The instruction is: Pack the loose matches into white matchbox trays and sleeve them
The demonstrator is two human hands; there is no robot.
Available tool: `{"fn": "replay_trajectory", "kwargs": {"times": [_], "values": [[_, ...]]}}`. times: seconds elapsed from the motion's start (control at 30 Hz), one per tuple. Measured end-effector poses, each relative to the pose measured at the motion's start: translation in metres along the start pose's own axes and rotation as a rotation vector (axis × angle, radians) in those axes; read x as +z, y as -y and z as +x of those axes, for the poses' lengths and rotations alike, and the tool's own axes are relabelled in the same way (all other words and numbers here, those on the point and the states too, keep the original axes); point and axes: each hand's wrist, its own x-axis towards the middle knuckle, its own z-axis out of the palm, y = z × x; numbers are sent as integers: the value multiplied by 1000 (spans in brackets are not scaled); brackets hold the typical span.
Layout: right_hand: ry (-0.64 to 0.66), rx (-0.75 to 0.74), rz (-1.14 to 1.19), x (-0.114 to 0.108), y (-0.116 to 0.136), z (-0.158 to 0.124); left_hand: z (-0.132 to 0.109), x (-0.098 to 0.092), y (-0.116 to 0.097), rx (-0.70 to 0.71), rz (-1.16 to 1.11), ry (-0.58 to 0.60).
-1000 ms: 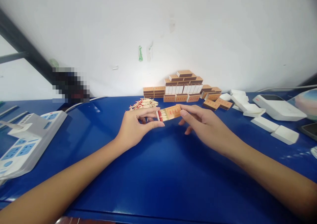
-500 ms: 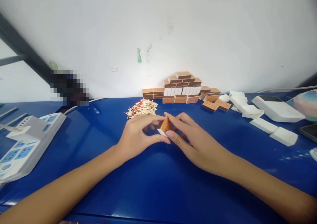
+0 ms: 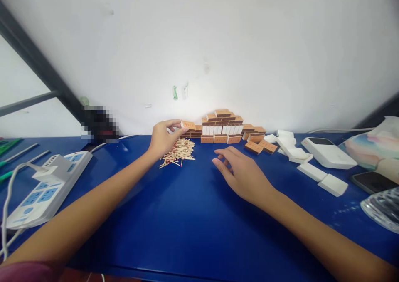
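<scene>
My left hand (image 3: 165, 139) pinches an orange matchbox (image 3: 188, 126) above the left end of the row of stacked matchboxes. Just below it lies a loose heap of matches (image 3: 181, 150) with red tips. My right hand (image 3: 238, 169) hovers over the blue table, fingers loosely curled and apart, holding nothing. Against the wall stands a stepped stack of matchboxes (image 3: 222, 119), with a middle row showing white ends. The boxes behind the held one are partly hidden.
Loose matchboxes (image 3: 254, 147) lie right of the stack. Farther right are white cardboard pieces (image 3: 312, 171), a white device (image 3: 328, 153), a dark phone (image 3: 372, 183) and a clear ribbed object (image 3: 382, 209). A power strip (image 3: 51, 188) with cables sits at the left.
My left hand has moved up and left, carrying the matchbox toward the row by the wall. My right hand has let go of the box and opened. The camera view has shifted.
</scene>
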Motion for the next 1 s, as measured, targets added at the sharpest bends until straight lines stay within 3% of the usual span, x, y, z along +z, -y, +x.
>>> {"fn": "replay_trajectory", "kwargs": {"times": [0.2,0.37,0.47,0.57,0.67,0.77,0.87,1.0], "values": [[-21,-9,-43,-4,-4,3,25,35,9,-96,19,-4],[16,23,-227,-12,-11,10,32,42,7,-61,116,-20],[45,139,-406,-23,-30,18,25,35,-5,-5,174,-31],[86,304,-537,-38,-58,25,2,20,-18,81,227,-37],[122,402,-559,-49,-85,29,-29,2,-23,331,266,54],[141,428,-539,-52,-99,31,-54,-16,-17,476,282,195],[118,425,-542,-48,-103,31,-63,-31,-4,477,364,116],[106,396,-544,-44,-109,29,-59,-41,11,469,429,96]]}}
